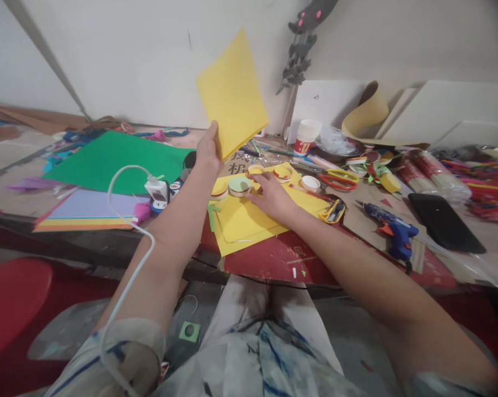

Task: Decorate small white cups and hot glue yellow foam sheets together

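My left hand (209,150) is closed on yellow paper (234,91), held up by its lower left corner in front of the wall. Lower down, my right hand (276,201) reaches over more yellow sheets (244,220) with its fingers apart. Its fingertips are close to a low round piece with a pale green top (239,186); whether they touch it I cannot tell. Similar round pieces with yellow tops and reddish bands stand around it, one of them (282,174) just behind the hand. A small white round piece (310,183) sits to the right.
At right lie orange-handled scissors (342,177), a blue glue gun (391,226) and a black phone (445,220). Stacked paper cups (306,137) stand behind. Green sheet (128,160) and coloured papers (87,208) cover the left. A white cable (135,270) hangs by my left arm.
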Tool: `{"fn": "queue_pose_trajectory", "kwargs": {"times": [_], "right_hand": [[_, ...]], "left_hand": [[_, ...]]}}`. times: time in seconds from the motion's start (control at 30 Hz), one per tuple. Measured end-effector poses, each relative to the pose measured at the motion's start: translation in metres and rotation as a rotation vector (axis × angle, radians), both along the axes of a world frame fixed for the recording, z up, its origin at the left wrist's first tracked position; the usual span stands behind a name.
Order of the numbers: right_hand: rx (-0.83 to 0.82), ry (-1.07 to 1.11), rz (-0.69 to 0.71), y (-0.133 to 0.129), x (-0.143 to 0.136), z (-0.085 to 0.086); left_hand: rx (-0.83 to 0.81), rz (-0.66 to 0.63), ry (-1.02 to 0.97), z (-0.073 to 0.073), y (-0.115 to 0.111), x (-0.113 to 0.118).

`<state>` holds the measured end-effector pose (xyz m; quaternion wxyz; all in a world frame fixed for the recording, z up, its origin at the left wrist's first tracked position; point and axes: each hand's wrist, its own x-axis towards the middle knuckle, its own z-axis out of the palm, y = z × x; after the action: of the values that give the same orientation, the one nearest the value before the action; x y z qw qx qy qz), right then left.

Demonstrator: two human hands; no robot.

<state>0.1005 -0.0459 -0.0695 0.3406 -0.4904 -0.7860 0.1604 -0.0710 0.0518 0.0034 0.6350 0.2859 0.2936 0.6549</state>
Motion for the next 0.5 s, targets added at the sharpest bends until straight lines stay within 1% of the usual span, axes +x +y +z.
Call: {"fn": "queue_pose_trajectory", "kwargs": {"times": [0.13,0.27,0.43,0.5], "right_hand": [[-0.005,-0.097,0.011,-0.001,-0.004,-0.001],[0.028,-0.222,0.022,-0.003,-0.005,0.001],[0.011,-0.196,0.015,-0.009,-0.006,0.002],[0.065,-0.203,-0.017,-0.013,-0.008,0.006]], "left_hand": [[0.03,-0.022,-0.014,0.003,-0.003,0.002],[0.039,-0.023,-0.026,0.003,-0.003,0.001],[0.05,-0.012,-0.078,0.003,0.001,-0.003],[0.077,-0.027,-0.095,0.004,0.002,-0.004]]}}
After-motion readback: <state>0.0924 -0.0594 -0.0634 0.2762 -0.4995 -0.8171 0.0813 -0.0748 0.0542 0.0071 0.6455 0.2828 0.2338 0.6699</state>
